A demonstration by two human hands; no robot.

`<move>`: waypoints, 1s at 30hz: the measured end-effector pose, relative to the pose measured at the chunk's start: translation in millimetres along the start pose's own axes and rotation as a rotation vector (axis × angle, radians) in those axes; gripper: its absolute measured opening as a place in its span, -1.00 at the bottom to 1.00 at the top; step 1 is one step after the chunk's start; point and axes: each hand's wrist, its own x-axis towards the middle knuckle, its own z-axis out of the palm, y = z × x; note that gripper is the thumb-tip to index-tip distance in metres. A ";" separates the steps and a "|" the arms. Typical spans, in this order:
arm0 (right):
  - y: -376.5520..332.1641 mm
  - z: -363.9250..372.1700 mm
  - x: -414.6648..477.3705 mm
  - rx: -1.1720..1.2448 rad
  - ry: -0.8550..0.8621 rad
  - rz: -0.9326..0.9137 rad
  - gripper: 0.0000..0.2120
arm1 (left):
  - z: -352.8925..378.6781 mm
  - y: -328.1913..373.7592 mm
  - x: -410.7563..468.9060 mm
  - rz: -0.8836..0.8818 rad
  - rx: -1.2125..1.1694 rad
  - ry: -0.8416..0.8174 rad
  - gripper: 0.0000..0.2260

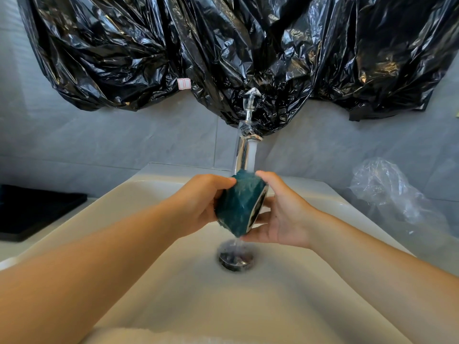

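Over a cream sink, both my hands hold a dark green scouring pad under running water. My left hand grips the pad's left side, thumb at its top edge. My right hand holds the right side, thumb on top and fingers spread beneath. A shiny metal object shows at the pad's right edge, mostly hidden. Water falls from the chrome tap onto the pad and runs off its lower corner toward the drain.
Crumpled black plastic sheeting hangs on the grey tiled wall above the tap. A clear plastic bag lies on the counter right of the sink. A black tray sits on the left. Something white lies at the sink's near edge.
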 end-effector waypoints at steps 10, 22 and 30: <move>1.4 -0.6 6.1 -0.423 0.047 -0.276 -0.20 | -3.6 -0.7 3.2 -0.019 -0.056 0.059 -0.74; -2.1 0.2 -1.4 -0.412 0.078 -0.299 -0.38 | -1.8 0.8 3.2 -0.009 0.033 0.006 -0.74; -0.6 -0.9 2.9 -0.411 -0.024 -0.185 -0.19 | -4.4 -0.2 4.7 -0.026 -0.055 0.056 -0.74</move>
